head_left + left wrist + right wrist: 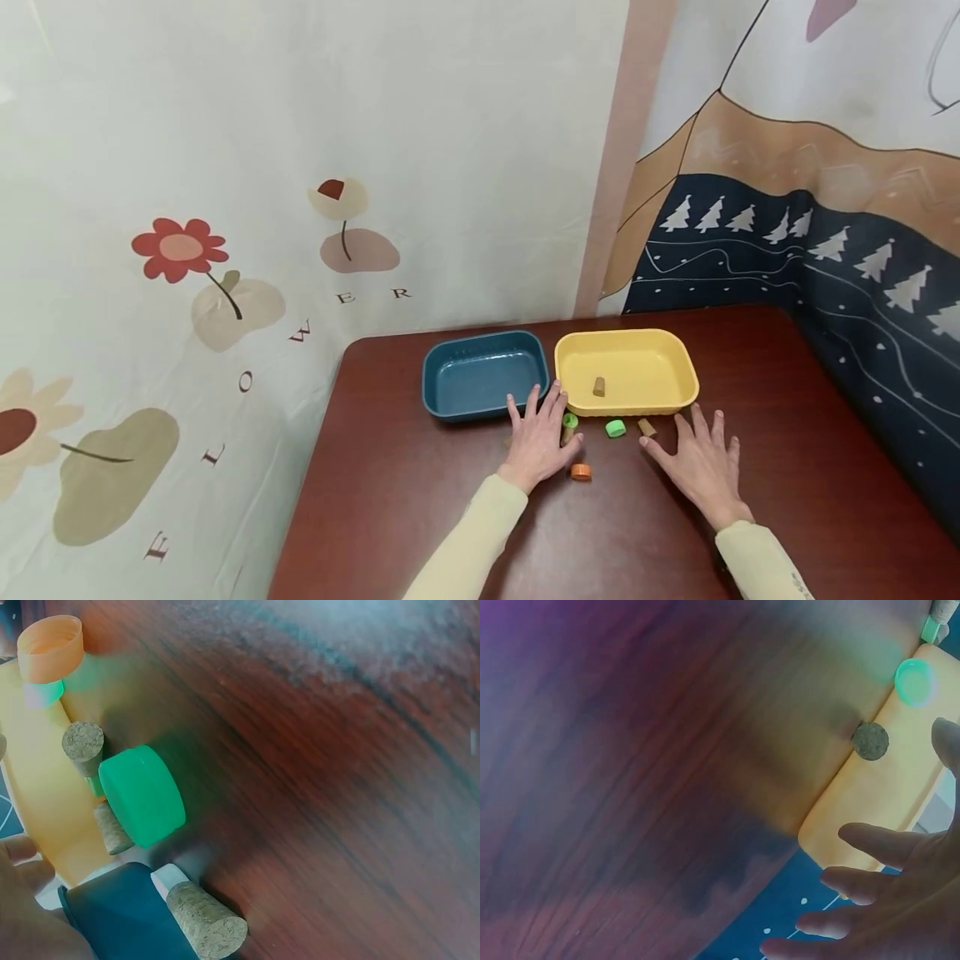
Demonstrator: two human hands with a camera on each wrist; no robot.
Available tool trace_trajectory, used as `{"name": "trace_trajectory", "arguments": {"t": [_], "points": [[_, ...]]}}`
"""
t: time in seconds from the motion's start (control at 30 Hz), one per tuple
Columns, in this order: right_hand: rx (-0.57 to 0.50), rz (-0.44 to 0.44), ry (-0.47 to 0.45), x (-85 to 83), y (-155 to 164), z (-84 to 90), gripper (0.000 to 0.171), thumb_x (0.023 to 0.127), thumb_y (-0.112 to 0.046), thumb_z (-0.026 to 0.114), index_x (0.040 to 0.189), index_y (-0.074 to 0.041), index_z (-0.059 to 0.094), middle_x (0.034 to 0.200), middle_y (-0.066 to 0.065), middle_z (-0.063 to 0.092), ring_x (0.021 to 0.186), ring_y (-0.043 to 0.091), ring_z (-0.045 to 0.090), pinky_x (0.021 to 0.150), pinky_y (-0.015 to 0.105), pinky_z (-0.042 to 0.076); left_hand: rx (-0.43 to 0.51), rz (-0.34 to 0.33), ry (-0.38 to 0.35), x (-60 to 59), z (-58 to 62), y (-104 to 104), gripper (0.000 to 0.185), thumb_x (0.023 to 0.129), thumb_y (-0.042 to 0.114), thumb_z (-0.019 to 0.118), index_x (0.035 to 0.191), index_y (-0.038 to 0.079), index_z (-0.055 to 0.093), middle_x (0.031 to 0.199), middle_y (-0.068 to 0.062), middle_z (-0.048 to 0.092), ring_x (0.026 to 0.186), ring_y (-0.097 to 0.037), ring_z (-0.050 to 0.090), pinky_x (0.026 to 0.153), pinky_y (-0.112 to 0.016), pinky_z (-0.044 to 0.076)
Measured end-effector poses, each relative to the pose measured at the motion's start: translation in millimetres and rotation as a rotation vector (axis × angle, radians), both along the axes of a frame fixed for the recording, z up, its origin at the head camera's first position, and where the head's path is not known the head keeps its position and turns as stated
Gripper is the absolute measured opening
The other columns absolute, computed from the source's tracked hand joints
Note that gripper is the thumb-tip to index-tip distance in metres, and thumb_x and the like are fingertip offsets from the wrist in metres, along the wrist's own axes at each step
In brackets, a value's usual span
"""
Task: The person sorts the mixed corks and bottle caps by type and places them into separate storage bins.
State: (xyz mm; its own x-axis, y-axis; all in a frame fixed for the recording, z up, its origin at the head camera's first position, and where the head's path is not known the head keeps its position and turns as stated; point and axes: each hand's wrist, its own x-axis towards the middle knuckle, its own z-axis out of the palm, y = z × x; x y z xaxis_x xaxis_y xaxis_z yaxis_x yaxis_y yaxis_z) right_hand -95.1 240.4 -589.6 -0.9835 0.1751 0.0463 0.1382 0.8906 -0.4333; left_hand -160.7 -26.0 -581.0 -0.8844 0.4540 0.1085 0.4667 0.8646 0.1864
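Note:
My left hand (543,425) lies flat on the dark wooden table (420,500), fingers spread, just in front of a blue tray (480,379). Beside its thumb are a green cap (570,420), a cork (567,435) and an orange cap (581,472). My right hand (693,446) also lies flat and holds nothing. It is near a yellow tray (648,367) that has one cork (598,386) in it. A second green cap (616,428) and another cork (647,427) lie between the hands. The left wrist view shows a green cap (142,795), an orange cap (51,649) and a cork (206,919) close up.
The table stands in a corner, with a flower-printed wall cloth (225,250) to the left and behind and a dark tree-patterned cloth (862,275) to the right. The right wrist view shows the yellow tray's wall (885,802), a cork (871,741) and my fingers (877,840).

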Motion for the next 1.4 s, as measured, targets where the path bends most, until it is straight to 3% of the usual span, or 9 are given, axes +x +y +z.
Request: {"name": "trace_trajectory", "arguments": {"t": [0.27, 0.5, 0.67, 0.8, 1.03, 1.3, 1.4], "points": [[0.000, 0.000, 0.052, -10.3, -11, -0.1, 0.084, 0.092, -0.063, 0.067, 0.140, 0.005, 0.057, 0.157, 0.030, 0.036, 0.146, 0.064, 0.015, 0.103, 0.086, 0.015, -0.001, 0.003, 0.037, -5.7, 2.3, -4, 0.072, 0.098, 0.056, 0.059, 0.156, 0.015, 0.047, 0.169, -0.001, 0.031, 0.153, -0.036, 0.028, 0.113, -0.077, 0.015], [0.046, -0.019, 0.054, -8.2, -19, -4.4, 0.064, 0.092, -0.050, 0.074, 0.121, 0.006, 0.067, 0.132, 0.035, 0.054, 0.140, 0.063, 0.027, 0.101, 0.085, 0.018, -0.027, -0.011, 0.042, -2.7, 2.2, -4, 0.072, 0.098, 0.057, 0.058, 0.156, 0.016, 0.046, 0.169, -0.001, 0.030, 0.153, -0.035, 0.028, 0.114, -0.076, 0.016], [0.077, -0.018, 0.144, -5.0, -19, -7.5, 0.039, 0.091, -0.035, 0.078, 0.102, 0.002, 0.070, 0.115, 0.033, 0.062, 0.130, 0.060, 0.042, 0.100, 0.084, 0.023, -0.017, -0.019, 0.051, 1.8, -1.4, -2, 0.072, 0.098, 0.056, 0.059, 0.157, 0.016, 0.046, 0.169, -0.001, 0.031, 0.153, -0.034, 0.029, 0.113, -0.077, 0.018], [0.093, 0.004, 0.185, -3.8, -18, -7.6, 0.026, 0.088, -0.024, 0.079, 0.095, -0.002, 0.068, 0.110, 0.029, 0.064, 0.125, 0.057, 0.048, 0.099, 0.082, 0.026, -0.013, -0.010, 0.044, 4.3, -3.9, -1, 0.072, 0.098, 0.056, 0.059, 0.157, 0.016, 0.046, 0.169, -0.001, 0.031, 0.153, -0.034, 0.030, 0.113, -0.076, 0.017], [0.091, 0.037, 0.223, 2.6, -16, 5.4, 0.024, 0.086, -0.021, 0.081, 0.096, -0.003, 0.069, 0.111, 0.027, 0.065, 0.124, 0.055, 0.050, 0.099, 0.081, 0.028, -0.020, -0.009, 0.019, 3.6, -4.8, 0, 0.072, 0.097, 0.055, 0.061, 0.157, 0.016, 0.046, 0.169, 0.000, 0.029, 0.154, -0.034, 0.028, 0.114, -0.076, 0.016], [0.119, 0.094, 0.410, -1.1, -17, 19.9, 0.025, 0.083, -0.021, 0.084, 0.098, -0.008, 0.069, 0.107, 0.019, 0.066, 0.109, 0.049, 0.058, 0.097, 0.077, 0.035, -0.030, 0.002, 0.015, 0.3, -3.7, -3, 0.072, 0.098, 0.056, 0.059, 0.157, 0.017, 0.045, 0.170, 0.001, 0.028, 0.154, -0.033, 0.027, 0.115, -0.075, 0.015], [0.107, 0.106, 0.469, -3.4, -16, 21.8, 0.028, 0.082, -0.021, 0.085, 0.100, -0.005, 0.070, 0.109, 0.020, 0.065, 0.112, 0.050, 0.057, 0.095, 0.075, 0.037, -0.034, -0.001, 0.023, 0.6, -3.0, -3, 0.072, 0.098, 0.056, 0.058, 0.157, 0.017, 0.045, 0.170, 0.001, 0.029, 0.154, -0.033, 0.028, 0.114, -0.076, 0.017]]}}
